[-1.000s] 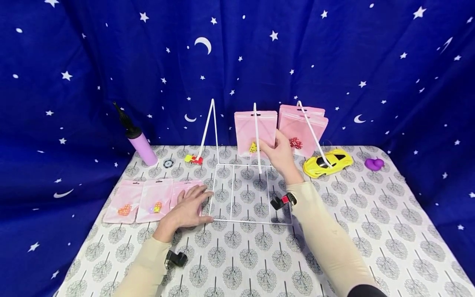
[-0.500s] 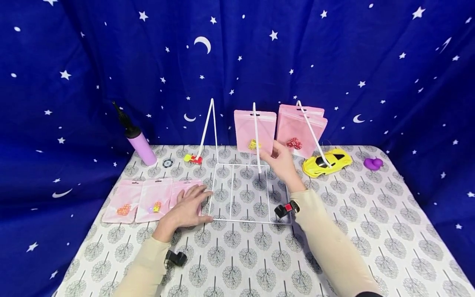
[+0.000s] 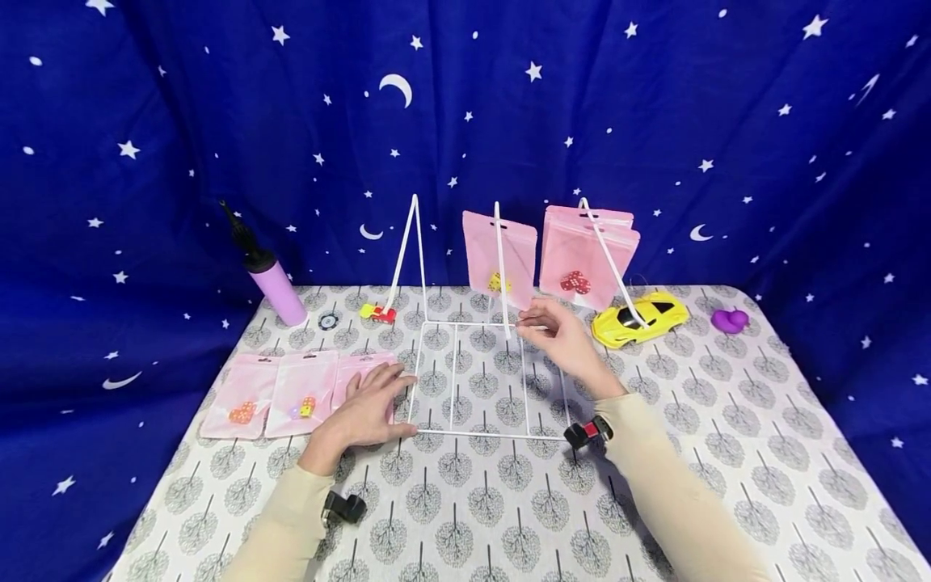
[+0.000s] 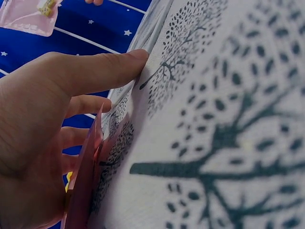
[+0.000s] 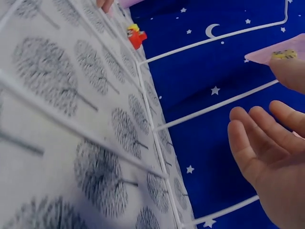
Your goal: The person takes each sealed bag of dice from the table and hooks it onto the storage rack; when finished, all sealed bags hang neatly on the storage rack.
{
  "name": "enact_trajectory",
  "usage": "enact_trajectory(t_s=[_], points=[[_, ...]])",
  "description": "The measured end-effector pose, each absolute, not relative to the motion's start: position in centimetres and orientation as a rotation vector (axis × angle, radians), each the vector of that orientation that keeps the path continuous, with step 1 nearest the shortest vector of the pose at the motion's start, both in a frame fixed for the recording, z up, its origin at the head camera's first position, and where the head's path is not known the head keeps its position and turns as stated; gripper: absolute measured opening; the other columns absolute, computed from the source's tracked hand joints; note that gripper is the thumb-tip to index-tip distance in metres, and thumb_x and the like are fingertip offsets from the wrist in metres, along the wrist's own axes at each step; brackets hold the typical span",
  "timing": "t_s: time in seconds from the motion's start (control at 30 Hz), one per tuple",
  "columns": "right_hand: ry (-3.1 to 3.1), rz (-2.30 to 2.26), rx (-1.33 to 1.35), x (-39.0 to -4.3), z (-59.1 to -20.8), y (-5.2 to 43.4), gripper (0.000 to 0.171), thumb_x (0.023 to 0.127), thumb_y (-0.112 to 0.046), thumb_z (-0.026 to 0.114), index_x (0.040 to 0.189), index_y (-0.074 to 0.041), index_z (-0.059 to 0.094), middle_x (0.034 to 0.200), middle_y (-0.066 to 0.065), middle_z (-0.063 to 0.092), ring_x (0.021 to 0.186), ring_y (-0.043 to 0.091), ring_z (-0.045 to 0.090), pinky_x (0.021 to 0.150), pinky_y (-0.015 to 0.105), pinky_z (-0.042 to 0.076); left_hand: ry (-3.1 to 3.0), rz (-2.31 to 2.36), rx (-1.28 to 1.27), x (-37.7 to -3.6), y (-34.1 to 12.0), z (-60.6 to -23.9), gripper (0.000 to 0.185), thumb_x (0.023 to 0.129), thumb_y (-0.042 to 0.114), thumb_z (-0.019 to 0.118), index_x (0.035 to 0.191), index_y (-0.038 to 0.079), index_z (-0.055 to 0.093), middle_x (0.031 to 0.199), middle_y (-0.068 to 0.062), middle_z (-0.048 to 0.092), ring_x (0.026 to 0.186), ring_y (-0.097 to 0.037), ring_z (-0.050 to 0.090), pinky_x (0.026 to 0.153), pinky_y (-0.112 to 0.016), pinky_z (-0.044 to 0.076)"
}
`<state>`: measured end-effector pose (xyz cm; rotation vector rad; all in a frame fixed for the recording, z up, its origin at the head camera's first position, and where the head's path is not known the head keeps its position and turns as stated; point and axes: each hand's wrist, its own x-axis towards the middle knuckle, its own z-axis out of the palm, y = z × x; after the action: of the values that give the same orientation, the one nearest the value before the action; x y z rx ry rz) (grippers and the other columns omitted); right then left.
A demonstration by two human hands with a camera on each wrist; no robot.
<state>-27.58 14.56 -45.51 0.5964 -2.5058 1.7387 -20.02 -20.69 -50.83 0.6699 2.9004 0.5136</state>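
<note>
A white wire rack stands on the table with three upright prongs. On the middle prong hangs a pink pouch with a yellow die in it, and pink pouches with red dice hang on the right prong. My right hand hovers just in front of the middle pouch, over the rack's back edge, fingers relaxed and holding nothing; the right wrist view shows its fingers loose beside the wire rack. My left hand lies flat on a pink pouch on the table, its thumb on the cloth.
Two more pink pouches lie left of my left hand. A purple pump, a poker chip and a small red-yellow toy car sit at the back left. A yellow toy car and a purple duck sit at the back right.
My right hand let go of the middle hanging pouch and drew back and down toward the rack's base. The pouch now hangs slightly tilted. The left hand has not moved.
</note>
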Motion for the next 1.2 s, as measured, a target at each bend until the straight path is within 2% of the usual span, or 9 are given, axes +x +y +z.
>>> enact_trajectory(t_s=[0.2, 0.33, 0.43, 0.47, 0.63, 0.87, 0.93, 1.1, 1.2], points=[[-2.572, 1.601, 0.688, -26.3, -45.8, 16.5, 0.05, 0.086, -0.007, 0.073, 0.131, 0.003, 0.051, 0.123, 0.027, 0.059, 0.112, 0.04, 0.06, 0.098, 0.055, 0.049, 2.905, 0.511, 0.671, -20.0, -20.6, -50.9, 0.087, 0.074, 0.057, 0.076, 0.147, 0.023, 0.043, 0.16, -0.01, 0.027, 0.146, -0.04, 0.021, 0.11, -0.076, 0.011], [-2.661, 1.466, 0.71, -24.7, -45.3, 17.7, 0.056, 0.086, -0.012, 0.074, 0.134, 0.002, 0.05, 0.126, 0.025, 0.059, 0.112, 0.041, 0.06, 0.097, 0.051, 0.051, 2.901, 0.516, 0.665, -19.9, -20.6, -50.8, 0.086, 0.074, 0.056, 0.076, 0.147, 0.023, 0.043, 0.16, -0.01, 0.027, 0.146, -0.04, 0.021, 0.11, -0.075, 0.01], [-2.732, 1.312, 0.711, -24.1, -45.9, 18.9, 0.062, 0.085, -0.022, 0.076, 0.138, -0.005, 0.049, 0.129, 0.019, 0.06, 0.114, 0.037, 0.06, 0.097, 0.051, 0.05, 2.899, 0.523, 0.66, -19.9, -20.5, -50.7, 0.087, 0.074, 0.056, 0.076, 0.147, 0.022, 0.043, 0.16, -0.01, 0.026, 0.146, -0.04, 0.021, 0.11, -0.075, 0.01], [-2.741, 1.267, 0.721, -24.0, -46.5, 19.4, 0.063, 0.085, -0.025, 0.076, 0.138, -0.008, 0.049, 0.13, 0.017, 0.06, 0.115, 0.037, 0.059, 0.097, 0.057, 0.048, 2.897, 0.527, 0.658, -19.9, -20.5, -50.8, 0.087, 0.074, 0.056, 0.076, 0.147, 0.023, 0.043, 0.16, -0.01, 0.026, 0.147, -0.04, 0.02, 0.11, -0.075, 0.01], [-2.722, 1.087, 0.783, -22.6, -46.7, 20.8, 0.063, 0.082, -0.023, 0.079, 0.136, -0.004, 0.051, 0.132, 0.017, 0.059, 0.115, 0.037, 0.059, 0.097, 0.059, 0.047, 2.894, 0.516, 0.659, -19.9, -20.5, -50.9, 0.088, 0.074, 0.057, 0.076, 0.148, 0.023, 0.041, 0.161, -0.009, 0.025, 0.147, -0.04, 0.02, 0.111, -0.075, 0.009], [-2.832, 1.003, 0.734, -21.2, -47.2, 22.4, 0.073, 0.082, -0.033, 0.078, 0.142, -0.004, 0.046, 0.143, 0.019, 0.05, 0.125, 0.041, 0.051, 0.105, 0.061, 0.04, 2.902, 0.524, 0.672, -19.9, -20.4, -50.9, 0.088, 0.073, 0.056, 0.076, 0.147, 0.022, 0.042, 0.16, -0.01, 0.026, 0.146, -0.041, 0.021, 0.11, -0.075, 0.01], [-2.872, 0.963, 0.731, -20.8, -47.4, 22.8, 0.077, 0.082, -0.036, 0.077, 0.144, -0.006, 0.043, 0.145, 0.02, 0.047, 0.109, 0.038, 0.061, 0.105, 0.063, 0.038, 2.9, 0.523, 0.674, -19.9, -20.4, -50.9, 0.088, 0.074, 0.056, 0.076, 0.147, 0.022, 0.042, 0.16, -0.011, 0.026, 0.146, -0.041, 0.021, 0.11, -0.075, 0.01], [-2.906, 0.867, 0.753, -19.9, -48.0, 23.3, 0.078, 0.081, -0.039, 0.078, 0.144, -0.009, 0.043, 0.143, 0.022, 0.048, 0.098, 0.037, 0.065, 0.098, 0.067, 0.043, 2.889, 0.509, 0.658, -19.9, -20.4, -50.9, 0.089, 0.074, 0.058, 0.075, 0.148, 0.024, 0.041, 0.161, -0.009, 0.025, 0.147, -0.039, 0.02, 0.111, -0.074, 0.01], [-2.919, 0.85, 0.758, -19.5, -48.5, 23.3, 0.079, 0.079, -0.039, 0.08, 0.143, -0.008, 0.045, 0.142, 0.023, 0.048, 0.118, 0.044, 0.055, 0.098, 0.068, 0.041, 2.889, 0.518, 0.655, -20.0, -20.4, -50.8, 0.088, 0.074, 0.057, 0.075, 0.148, 0.024, 0.041, 0.161, -0.009, 0.025, 0.147, -0.039, 0.02, 0.111, -0.075, 0.009]])
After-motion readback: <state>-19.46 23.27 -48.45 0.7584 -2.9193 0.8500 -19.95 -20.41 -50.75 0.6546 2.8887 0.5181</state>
